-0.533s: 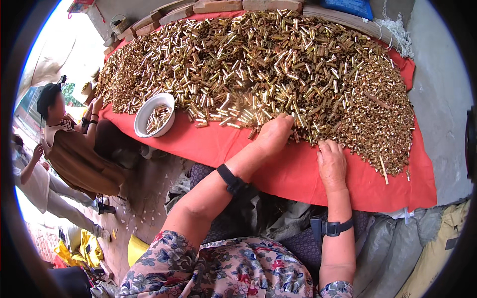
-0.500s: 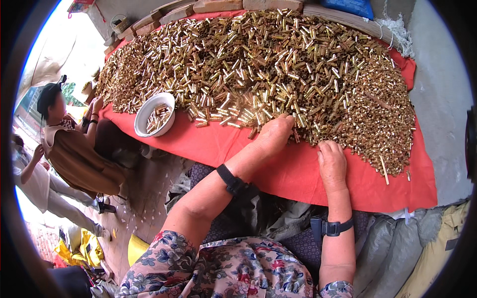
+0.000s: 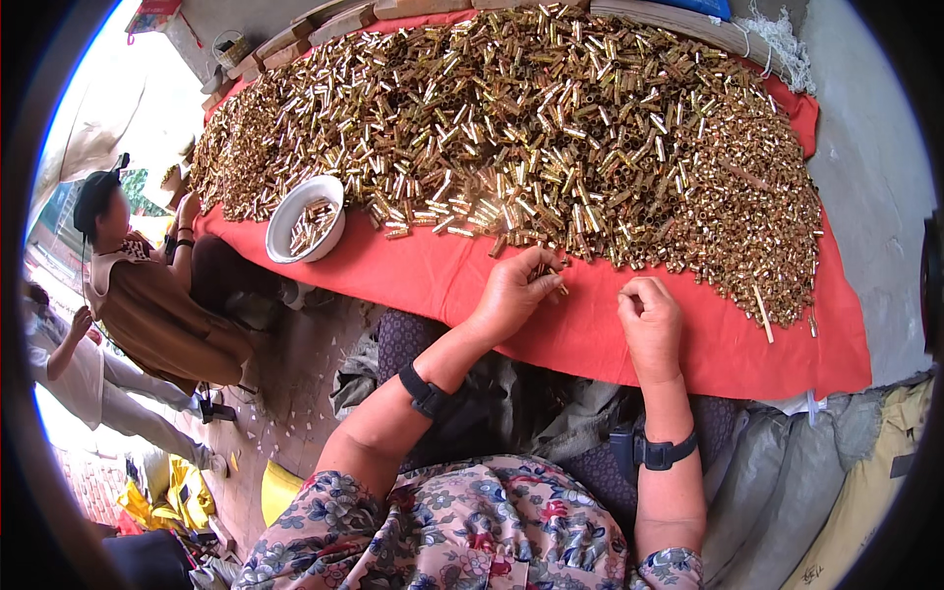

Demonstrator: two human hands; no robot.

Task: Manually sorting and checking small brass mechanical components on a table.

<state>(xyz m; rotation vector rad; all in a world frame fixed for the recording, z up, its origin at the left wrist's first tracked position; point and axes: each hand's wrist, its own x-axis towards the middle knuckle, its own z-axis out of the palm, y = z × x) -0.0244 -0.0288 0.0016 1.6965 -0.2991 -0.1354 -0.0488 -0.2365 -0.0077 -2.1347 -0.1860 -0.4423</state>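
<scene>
A wide heap of short gold-coloured metal tubes covers most of the red cloth. My left hand is at the heap's near edge, its fingers closed on some metal tubes that stick out by the thumb; how many it holds is hidden. Over the bare cloth to its right, my right hand is curled with thumb and forefinger together. Whatever may be in that pinch is too small to make out. Farther left, a white bowl holds several longer pieces of the same look.
Much smaller gold pieces lie at the heap's right, with a thin pale stick among them. Bricks edge the back. At the left sits a person in a brown garment; another stands behind. Grey sacks lie at lower right.
Both hands have drawn back from the heap toward me. The left now shows tubes in its fingers, and the right has curled into a pinch. The view has shifted slightly.
</scene>
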